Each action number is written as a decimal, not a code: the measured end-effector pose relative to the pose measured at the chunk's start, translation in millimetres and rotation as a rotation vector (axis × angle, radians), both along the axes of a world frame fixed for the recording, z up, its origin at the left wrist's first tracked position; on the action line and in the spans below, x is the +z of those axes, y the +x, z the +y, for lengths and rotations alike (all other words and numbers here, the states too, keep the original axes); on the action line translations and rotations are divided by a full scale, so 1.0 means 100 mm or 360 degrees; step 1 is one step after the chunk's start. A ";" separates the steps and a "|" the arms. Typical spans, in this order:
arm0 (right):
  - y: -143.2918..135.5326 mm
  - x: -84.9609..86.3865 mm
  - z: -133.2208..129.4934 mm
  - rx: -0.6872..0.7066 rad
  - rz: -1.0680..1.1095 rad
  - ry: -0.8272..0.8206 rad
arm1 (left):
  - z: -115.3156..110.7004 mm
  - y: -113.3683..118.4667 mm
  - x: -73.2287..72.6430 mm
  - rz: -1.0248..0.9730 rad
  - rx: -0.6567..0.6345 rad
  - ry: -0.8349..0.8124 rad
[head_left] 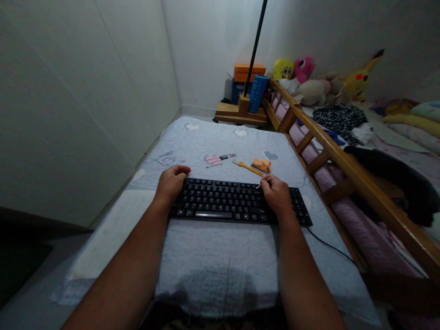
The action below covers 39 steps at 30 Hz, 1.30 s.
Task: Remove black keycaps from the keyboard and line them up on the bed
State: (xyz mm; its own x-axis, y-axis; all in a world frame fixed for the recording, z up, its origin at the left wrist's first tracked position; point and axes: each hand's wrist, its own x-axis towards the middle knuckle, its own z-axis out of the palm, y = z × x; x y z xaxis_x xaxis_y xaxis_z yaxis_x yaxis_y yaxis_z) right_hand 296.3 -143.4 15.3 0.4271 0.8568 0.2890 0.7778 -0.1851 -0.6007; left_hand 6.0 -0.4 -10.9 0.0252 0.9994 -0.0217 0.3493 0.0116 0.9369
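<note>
A black computer keyboard (223, 197) lies flat on the bed cover in front of me. My left hand (172, 183) grips its upper left corner, with the fingers bent at the edge. Above the keyboard's right part, my right hand (275, 190) is closed in a pinch on a thin white cotton swab (259, 186), its tip pointing left over the keys. Beyond the keyboard lie a yellow-handled brush (250, 168), a folded orange cloth (261, 165), a dark-handled screwdriver-like tool (227, 156) and a thin stick (214, 165), perhaps another swab.
A wooden bed rail (330, 146) runs along the right, with clothes and plush toys (312, 91) behind it. The keyboard cable (330, 245) trails to the right. A wooden stand (243, 105) with a black pole and a blue foam roller (257, 94) stand at the far end.
</note>
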 end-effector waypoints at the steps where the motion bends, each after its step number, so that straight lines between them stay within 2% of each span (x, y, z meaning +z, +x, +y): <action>1: 0.00 0.00 0.00 0.0001 0.0004 0.0001 | 0.00 0.00 -0.01 0.0001 0.0000 -0.0001; 11: 0.04 0.02 -0.01 -0.0010 0.0002 0.0005 | -0.03 0.02 0.06 -0.0029 0.0018 -0.0036; 20: 0.09 0.00 -0.02 -0.0046 -0.0024 -0.0013 | 0.01 -0.01 -0.01 -0.0027 0.0009 -0.0013; 28: 0.17 -0.02 -0.03 -0.0116 -0.0038 -0.0020 | 0.01 -0.01 -0.01 0.0012 0.0010 0.0015; 39: 0.13 -0.01 -0.02 -0.0084 -0.0056 -0.0015 | 0.00 0.00 0.00 -0.0015 0.0020 -0.0014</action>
